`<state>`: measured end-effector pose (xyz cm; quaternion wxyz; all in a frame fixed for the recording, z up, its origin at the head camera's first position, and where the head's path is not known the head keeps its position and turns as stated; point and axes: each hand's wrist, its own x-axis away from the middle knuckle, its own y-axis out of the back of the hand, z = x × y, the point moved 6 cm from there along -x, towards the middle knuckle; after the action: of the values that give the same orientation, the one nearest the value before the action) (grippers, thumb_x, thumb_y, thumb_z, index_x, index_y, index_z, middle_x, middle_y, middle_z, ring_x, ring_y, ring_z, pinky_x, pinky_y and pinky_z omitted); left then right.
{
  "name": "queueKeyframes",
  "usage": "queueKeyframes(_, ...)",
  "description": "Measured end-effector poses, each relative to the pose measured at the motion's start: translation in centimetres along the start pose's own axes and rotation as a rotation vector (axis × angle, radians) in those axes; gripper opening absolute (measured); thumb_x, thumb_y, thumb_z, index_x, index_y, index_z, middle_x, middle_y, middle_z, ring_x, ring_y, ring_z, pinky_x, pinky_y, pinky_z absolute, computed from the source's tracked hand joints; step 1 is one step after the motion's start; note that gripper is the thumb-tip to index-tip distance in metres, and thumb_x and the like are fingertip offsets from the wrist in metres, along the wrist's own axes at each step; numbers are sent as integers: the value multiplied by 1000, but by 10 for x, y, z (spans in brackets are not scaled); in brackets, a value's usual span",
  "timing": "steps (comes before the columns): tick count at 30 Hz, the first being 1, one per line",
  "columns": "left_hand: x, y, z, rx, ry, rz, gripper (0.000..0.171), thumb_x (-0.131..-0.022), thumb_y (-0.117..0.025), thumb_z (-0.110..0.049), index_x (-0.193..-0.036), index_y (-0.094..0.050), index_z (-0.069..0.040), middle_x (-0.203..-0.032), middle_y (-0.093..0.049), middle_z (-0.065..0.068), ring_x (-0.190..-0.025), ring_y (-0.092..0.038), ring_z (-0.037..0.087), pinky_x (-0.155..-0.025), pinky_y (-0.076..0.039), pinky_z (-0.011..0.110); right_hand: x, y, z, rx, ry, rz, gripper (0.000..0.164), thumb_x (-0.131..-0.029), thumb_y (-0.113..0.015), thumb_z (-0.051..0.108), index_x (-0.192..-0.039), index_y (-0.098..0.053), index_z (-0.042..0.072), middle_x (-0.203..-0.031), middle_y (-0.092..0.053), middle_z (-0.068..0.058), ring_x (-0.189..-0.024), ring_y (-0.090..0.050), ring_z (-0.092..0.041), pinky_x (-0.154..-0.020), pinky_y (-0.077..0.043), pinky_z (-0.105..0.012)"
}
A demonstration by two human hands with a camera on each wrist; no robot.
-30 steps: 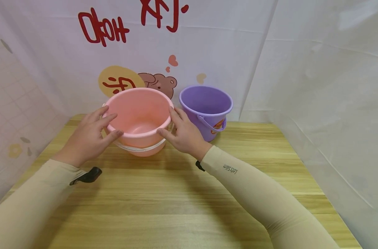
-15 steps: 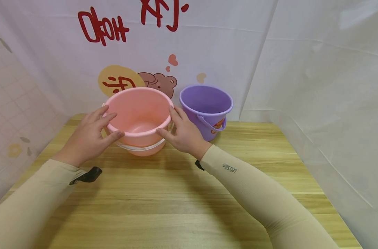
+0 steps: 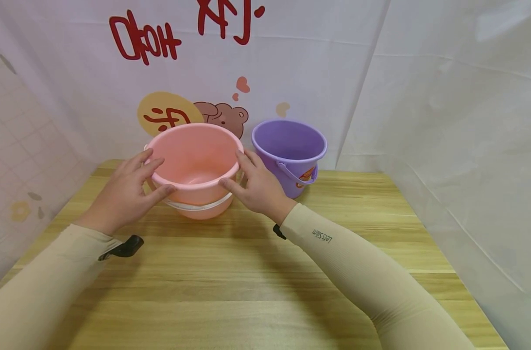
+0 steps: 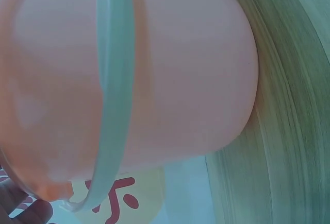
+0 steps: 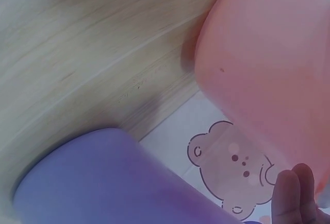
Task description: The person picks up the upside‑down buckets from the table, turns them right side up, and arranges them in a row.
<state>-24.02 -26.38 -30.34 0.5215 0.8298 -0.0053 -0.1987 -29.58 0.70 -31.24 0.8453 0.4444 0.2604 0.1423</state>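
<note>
A pink bucket (image 3: pixel 195 158) stands upright on the table, with its white handle (image 3: pixel 199 206) hanging down across the front. My left hand (image 3: pixel 125 187) holds its rim from the left, thumb at the front and fingers along the side. On the opposite side, my right hand (image 3: pixel 258 184) grips the rim with the thumb in front and the fingers against the right side. The left wrist view is filled by the bucket's wall (image 4: pixel 191 69), with fingertips (image 4: pixel 33 213) at its rim. Two right fingers (image 5: pixel 286 195) show beside the pink wall in the right wrist view.
A purple bucket (image 3: pixel 289 141) with its handle lowered stands just right of the pink one, close to my right hand. Behind both hangs a white cloth (image 3: pixel 313 63) printed with a bear and red characters. More cloth walls the wooden table (image 3: pixel 230 291) at both sides.
Almost nothing differs. The pink bucket's front rim sits very slightly higher, both hands staying at the rim; the purple bucket has not moved.
</note>
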Motion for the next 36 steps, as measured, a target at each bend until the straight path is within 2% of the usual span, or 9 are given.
queueKeyframes(14, 2, -2, 2, -3, 14, 5, 81, -100, -63, -58, -159, -44, -6, -173, -23, 24, -152, -26, 56, -114, -27, 80, 0, -2, 0, -5, -8, -3, 83, -103, -59, 58, -167, -31, 13, -173, -27, -10, -110, -68, -19, -107, -54, -44)
queueKeyframes(21, 3, -2, 2, -1, 15, 6, 80, -101, -62, -58, -159, -44, -6, -173, -22, 23, -152, -26, 56, -113, -27, 81, 1, -2, 2, -16, -6, -3, 82, -103, -59, 57, -166, -32, 13, -173, -27, -12, -111, -70, -25, -106, -54, -45)
queueKeyframes(29, 3, -1, 1, 3, 16, 6, 80, -101, -61, -58, -160, -44, -7, -173, -22, 23, -153, -26, 56, -114, -27, 81, 2, 0, 4, 5, -11, -1, 81, -103, -60, 56, -166, -33, 13, -171, -31, -11, -107, -67, -17, -103, -55, -41)
queueKeyframes(36, 4, -1, 1, 5, 20, 6, 80, -101, -62, -58, -159, -44, -7, -173, -22, 23, -153, -26, 56, -116, -26, 80, 2, 0, 5, 14, -10, 0, 80, -103, -60, 56, -166, -33, 13, -170, -32, -11, -106, -67, -17, -102, -55, -41)
